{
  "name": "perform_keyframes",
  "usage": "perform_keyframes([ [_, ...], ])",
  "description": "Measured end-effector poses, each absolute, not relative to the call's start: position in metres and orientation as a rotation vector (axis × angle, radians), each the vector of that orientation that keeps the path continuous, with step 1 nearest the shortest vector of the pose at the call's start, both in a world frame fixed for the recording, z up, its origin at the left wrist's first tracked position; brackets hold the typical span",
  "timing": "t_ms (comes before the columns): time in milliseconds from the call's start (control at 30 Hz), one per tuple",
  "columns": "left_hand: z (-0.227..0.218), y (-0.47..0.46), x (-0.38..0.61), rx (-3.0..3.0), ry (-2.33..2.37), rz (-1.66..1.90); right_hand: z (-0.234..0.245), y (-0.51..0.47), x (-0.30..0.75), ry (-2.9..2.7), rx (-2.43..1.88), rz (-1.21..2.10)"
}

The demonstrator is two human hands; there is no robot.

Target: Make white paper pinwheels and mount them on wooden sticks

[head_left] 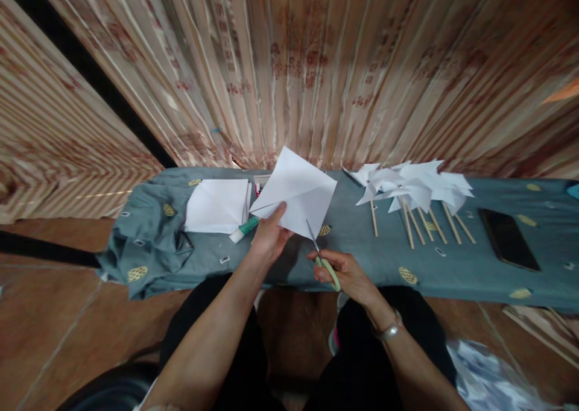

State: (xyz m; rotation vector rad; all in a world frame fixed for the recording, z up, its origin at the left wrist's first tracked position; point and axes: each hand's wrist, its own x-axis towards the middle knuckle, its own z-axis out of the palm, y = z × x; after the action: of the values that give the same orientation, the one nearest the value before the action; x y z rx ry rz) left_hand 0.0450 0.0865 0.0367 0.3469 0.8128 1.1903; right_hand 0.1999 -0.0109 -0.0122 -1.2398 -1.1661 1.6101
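Note:
A square white sheet of paper (298, 185) is held up corner-on over the table, with my left hand (270, 236) pinching its lower left part, thumb on top. A slit runs in from the sheet's left corner, and faint crease lines cross it. My right hand (339, 270) grips scissors (329, 269) with pale green handles. Their blades point up and left at the sheet's lower right edge; whether they are cutting into it I cannot tell. Left of my left hand lie a stack of white paper (217, 206) and a green and white tube (244, 229).
Several white paper pinwheels (416, 185) on wooden sticks lie to the right. Farther right is a black phone (509, 239). The table has a grey-green patterned cloth (362, 278), bunched at its left end. A curtain (294, 67) hangs behind; a plastic bag (488, 378) sits at lower right.

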Motion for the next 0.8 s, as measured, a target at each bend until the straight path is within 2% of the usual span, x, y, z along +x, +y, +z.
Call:
perform_keyframes([
  [800,0.0335,0.0811,0.0497,0.388,0.805,1.164,-0.0113,-0.0098,0.1979,-1.109,-1.248,1.547],
])
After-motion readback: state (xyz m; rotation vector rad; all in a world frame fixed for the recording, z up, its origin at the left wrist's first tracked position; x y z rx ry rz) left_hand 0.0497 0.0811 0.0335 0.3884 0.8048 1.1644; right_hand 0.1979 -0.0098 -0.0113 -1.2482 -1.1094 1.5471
